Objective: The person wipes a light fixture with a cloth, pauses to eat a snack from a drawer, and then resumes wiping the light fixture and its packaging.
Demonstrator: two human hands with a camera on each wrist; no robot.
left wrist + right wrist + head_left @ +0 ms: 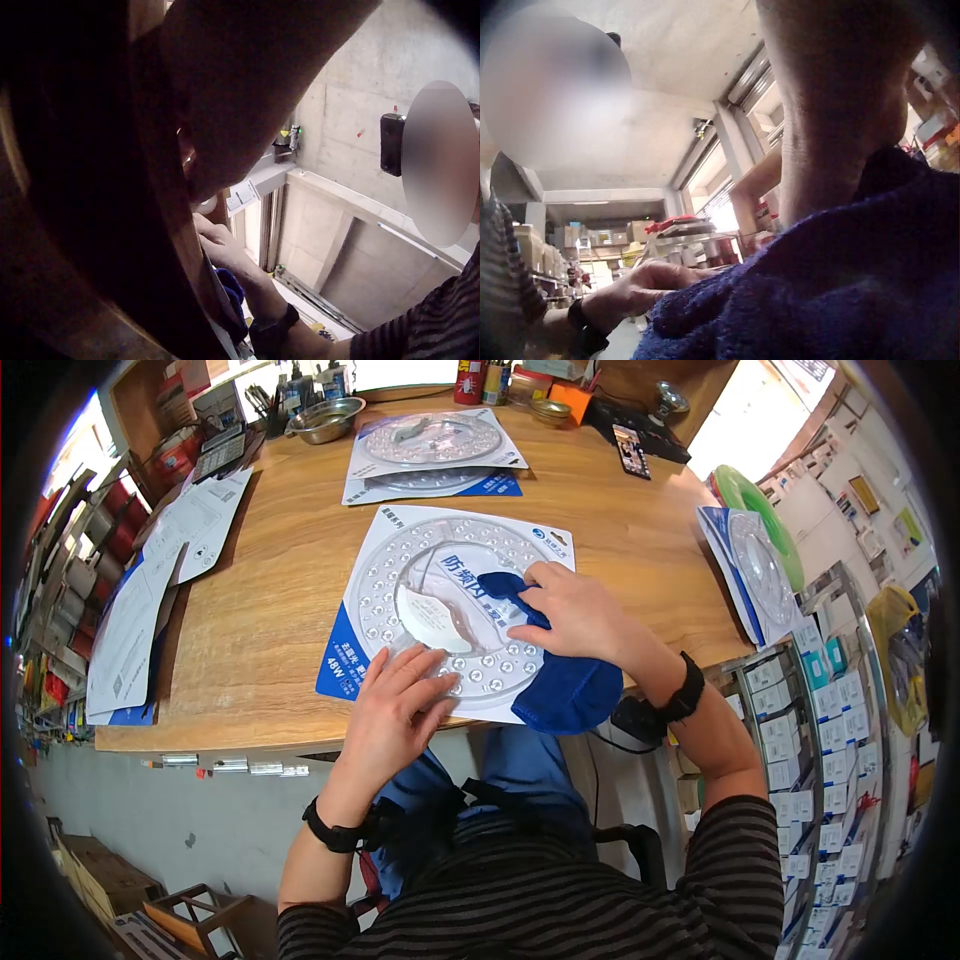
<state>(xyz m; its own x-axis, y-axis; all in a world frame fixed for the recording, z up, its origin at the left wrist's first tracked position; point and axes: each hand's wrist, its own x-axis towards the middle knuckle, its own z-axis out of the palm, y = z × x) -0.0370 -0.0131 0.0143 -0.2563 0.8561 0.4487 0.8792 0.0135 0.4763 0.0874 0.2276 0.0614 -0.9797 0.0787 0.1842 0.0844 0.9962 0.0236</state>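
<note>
A clear blister package on a white and blue card (365, 575), with a ring of round lenses inside, lies on the wooden desk near its front edge. The left hand (395, 705) rests on the package's lower left part with its fingers spread. The right hand (575, 612) grips a dark blue cloth (570, 690) over the package's right side; part of the cloth hangs at the card's lower right corner. In the right wrist view the cloth (795, 277) fills the lower right, and the left hand (649, 281) shows beyond it.
Two similar packages (435, 445) are stacked farther back. More cards (130, 630) lie at the left edge, and another package (755, 570) at the right edge. A metal bowl (326, 420), a phone (631, 452) and a red can (468, 382) stand or lie at the back.
</note>
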